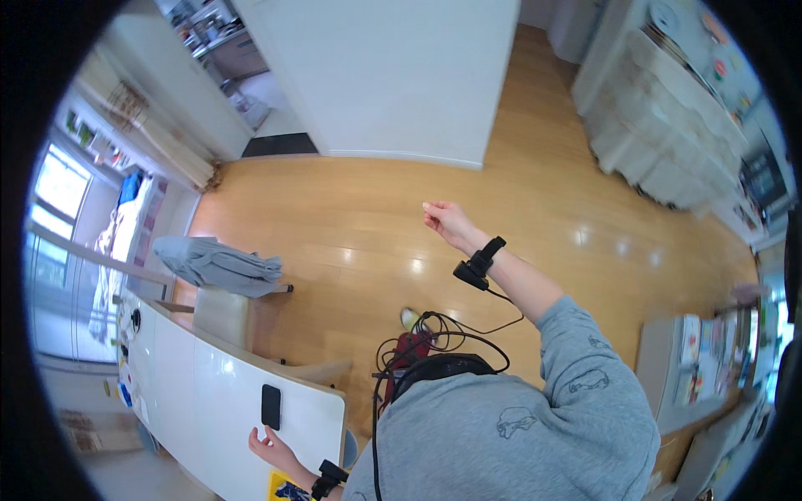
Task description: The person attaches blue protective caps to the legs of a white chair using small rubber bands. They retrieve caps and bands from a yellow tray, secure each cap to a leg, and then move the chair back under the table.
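My left hand (274,449) is over the white glossy table (213,401), its fingers apart and holding nothing. One fingertip is at the near edge of a black smartphone (270,407) lying flat there; whether it touches cannot be told. Below that wrist, a yellow container (276,483) with dark blue patterned contents is partly hidden by my forearm. My right hand (448,222) reaches out above the wooden floor (351,206), fingers curled in with no object visible in them. Black wrist straps with small boxes (479,266) sit on both wrists.
Black cables (438,332) loop in front of my waist, one running to the right wrist. A pale chair (222,316) with a grey garment (219,263) over it stands beside the table. At the right are a cloth-covered piece of furniture (664,125) and a bookshelf (695,357).
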Tool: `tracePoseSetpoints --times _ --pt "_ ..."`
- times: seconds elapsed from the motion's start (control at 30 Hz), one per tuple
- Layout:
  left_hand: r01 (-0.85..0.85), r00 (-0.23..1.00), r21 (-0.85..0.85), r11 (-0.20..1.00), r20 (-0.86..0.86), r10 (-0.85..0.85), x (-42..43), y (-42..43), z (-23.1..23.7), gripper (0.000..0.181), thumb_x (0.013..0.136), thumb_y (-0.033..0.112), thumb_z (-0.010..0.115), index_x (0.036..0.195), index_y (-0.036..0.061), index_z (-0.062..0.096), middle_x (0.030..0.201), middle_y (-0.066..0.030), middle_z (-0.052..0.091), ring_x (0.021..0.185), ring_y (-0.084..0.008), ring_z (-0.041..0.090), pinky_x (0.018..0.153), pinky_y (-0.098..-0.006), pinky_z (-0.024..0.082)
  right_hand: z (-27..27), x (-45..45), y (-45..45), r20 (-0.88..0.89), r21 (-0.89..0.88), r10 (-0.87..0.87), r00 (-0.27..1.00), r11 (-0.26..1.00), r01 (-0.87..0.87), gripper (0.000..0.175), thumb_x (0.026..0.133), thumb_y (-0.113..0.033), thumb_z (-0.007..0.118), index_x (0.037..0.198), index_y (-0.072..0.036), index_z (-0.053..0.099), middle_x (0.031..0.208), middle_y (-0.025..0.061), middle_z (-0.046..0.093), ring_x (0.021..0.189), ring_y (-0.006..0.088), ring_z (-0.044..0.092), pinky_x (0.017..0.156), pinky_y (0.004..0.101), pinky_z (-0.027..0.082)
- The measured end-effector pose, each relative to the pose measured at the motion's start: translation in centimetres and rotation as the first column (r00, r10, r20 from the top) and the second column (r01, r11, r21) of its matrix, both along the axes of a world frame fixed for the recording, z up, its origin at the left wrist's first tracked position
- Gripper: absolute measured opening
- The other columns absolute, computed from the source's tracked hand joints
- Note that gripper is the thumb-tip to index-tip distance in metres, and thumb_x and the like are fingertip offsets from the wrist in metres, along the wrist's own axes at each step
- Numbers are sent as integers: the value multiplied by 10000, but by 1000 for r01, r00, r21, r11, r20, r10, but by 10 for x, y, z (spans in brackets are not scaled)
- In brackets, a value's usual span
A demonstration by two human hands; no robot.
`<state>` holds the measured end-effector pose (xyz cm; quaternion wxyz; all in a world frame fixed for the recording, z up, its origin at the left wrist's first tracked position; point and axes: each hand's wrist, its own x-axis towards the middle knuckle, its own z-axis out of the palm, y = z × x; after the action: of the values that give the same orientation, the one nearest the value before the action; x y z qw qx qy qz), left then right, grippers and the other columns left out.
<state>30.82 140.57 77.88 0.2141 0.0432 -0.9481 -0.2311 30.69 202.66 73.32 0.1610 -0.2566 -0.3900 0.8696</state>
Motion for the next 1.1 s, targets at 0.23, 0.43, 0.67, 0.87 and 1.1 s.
tracePoseSetpoints --times 0.23,0.43,0.67,0.87,1.1 --pt "-279 960 103 955 4 281 -127 59 -22 325 859 157 600 1125 -12 522 1117 -148 494 820 -216 523 652 -287 466 21 -239 49 24 49 174 984 983 -175 80 880 -123 590 858 -50 566 737 -10 537 647 82 535 620 210 500" --pt "26 999 266 964 -27 -19 -288 164 10 330 851 127 603 1151 27 511 1192 -123 453 837 -173 524 669 -257 462 35 -416 68 17 55 297 955 953 -297 82 878 -127 597 834 -65 566 726 -20 541 637 72 533 619 201 497" --pt "33 999 232 972 -5 -33 -442 245 38 317 841 105 607 1135 29 514 1210 -104 452 727 -127 508 636 -237 443 5 -625 72 4 44 467 884 883 -467 100 889 -131 576 835 -47 570 724 -5 540 645 80 534 619 207 488" --pt "-202 979 210 957 21 202 -518 250 48 296 861 113 592 1131 17 517 1200 -105 448 748 -121 521 612 -228 444 14 -813 68 28 32 572 820 819 -573 98 892 -131 571 838 -49 565 705 -9 540 625 79 529 603 204 472" --pt "-582 812 147 800 49 582 -573 236 14 295 864 107 588 1127 -6 517 1135 -110 485 760 -151 522 629 -240 447 12 -1022 56 4 40 620 785 784 -619 108 902 -133 552 824 -60 565 685 -7 539 609 85 518 602 221 445"
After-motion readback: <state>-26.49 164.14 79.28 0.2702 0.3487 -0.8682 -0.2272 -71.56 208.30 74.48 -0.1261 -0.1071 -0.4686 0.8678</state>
